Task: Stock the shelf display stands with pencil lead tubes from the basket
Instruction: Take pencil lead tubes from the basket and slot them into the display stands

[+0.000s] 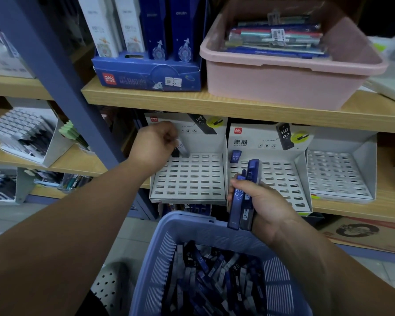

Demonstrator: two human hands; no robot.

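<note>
Three white slotted display stands sit on the lower shelf: left stand (192,179), middle stand (281,179) and right stand (338,176). My left hand (156,142) pinches a pale pencil lead tube (183,151) at the top-left slots of the left stand. My right hand (262,201) grips a bundle of blue lead tubes (241,197) in front of the middle stand. One blue tube (235,156) stands in the middle stand's top-left slot. Below, a blue basket (205,226) holds several loose tubes.
A pink tub (283,80) of pens and a blue box (146,76) of stationery stand on the upper shelf. A grey-blue shelf post (62,71) runs diagonally at left. More stock fills the left shelves. A cardboard box (360,231) lies at lower right.
</note>
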